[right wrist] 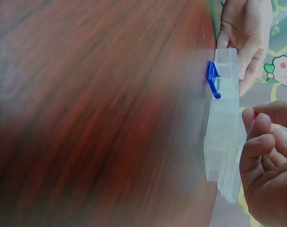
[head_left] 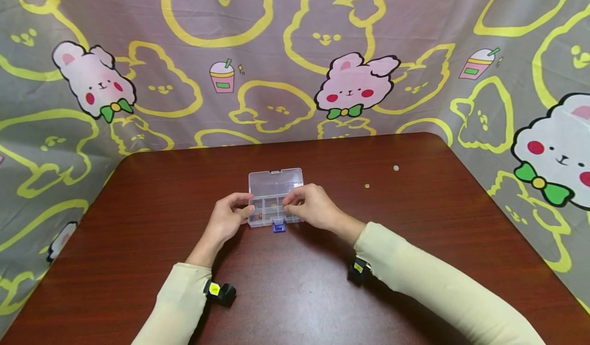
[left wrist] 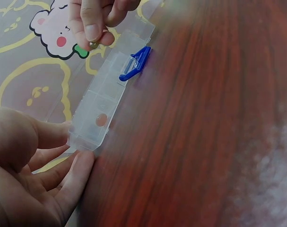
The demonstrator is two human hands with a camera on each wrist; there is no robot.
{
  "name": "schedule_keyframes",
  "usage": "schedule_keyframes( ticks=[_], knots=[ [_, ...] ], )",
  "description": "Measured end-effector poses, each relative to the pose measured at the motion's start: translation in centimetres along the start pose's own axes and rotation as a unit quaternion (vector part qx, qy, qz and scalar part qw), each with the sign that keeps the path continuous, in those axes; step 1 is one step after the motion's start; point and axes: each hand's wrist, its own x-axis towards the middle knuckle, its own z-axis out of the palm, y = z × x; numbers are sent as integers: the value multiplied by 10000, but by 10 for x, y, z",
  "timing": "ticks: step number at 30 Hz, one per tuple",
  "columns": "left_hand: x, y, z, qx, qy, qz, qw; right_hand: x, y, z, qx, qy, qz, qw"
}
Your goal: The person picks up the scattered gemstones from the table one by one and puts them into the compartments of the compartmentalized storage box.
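- Sitting on the table (head_left: 286, 283), the clear box (head_left: 258, 224) stands open between the hands; its lid (head_left: 272, 184) is raised at the far side, its blue latch (head_left: 279, 227) hangs at the near edge
- An orange bead (left wrist: 101, 119) lies in a left-hand compartment; a faint yellowish spot shows in the middle column, too small to make out
- The left hand (head_left: 228, 217) grips the box's left end, thumb at the near side, fingers round the end
- The right hand (head_left: 315, 207) is nearly closed above the right part of the box; finger and thumb pinch a greenish bead (left wrist: 93, 45), the other fingers bent
- Beyond the right hand, a yellow bead (head_left: 367, 186) rests on the table; a white bead (head_left: 396, 168) lies farther off to the right
- Cream sleeves (head_left: 184, 294) cover both arms; a cartoon-printed cloth (head_left: 276, 33) hangs behind the table
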Motion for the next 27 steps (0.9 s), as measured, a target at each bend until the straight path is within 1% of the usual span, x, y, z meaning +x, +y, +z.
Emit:
schedule_keyframes(
  ticks=[5,13,21,27],
  knots=[
    [1,0,0,-20,22,-11,10000,3,-3,5,-60,-9,-17,10000],
    [0,-1,-1,16,24,-8,10000,5,-6,11,35,-54,54,10000],
    [0,0,0,-80,-13,-8,10000,8,-12,17,41,-51,101,9999],
    [0,0,-1,-85,-24,-23,10000,10,-16,22,-69,-69,58,9999]
  ],
)
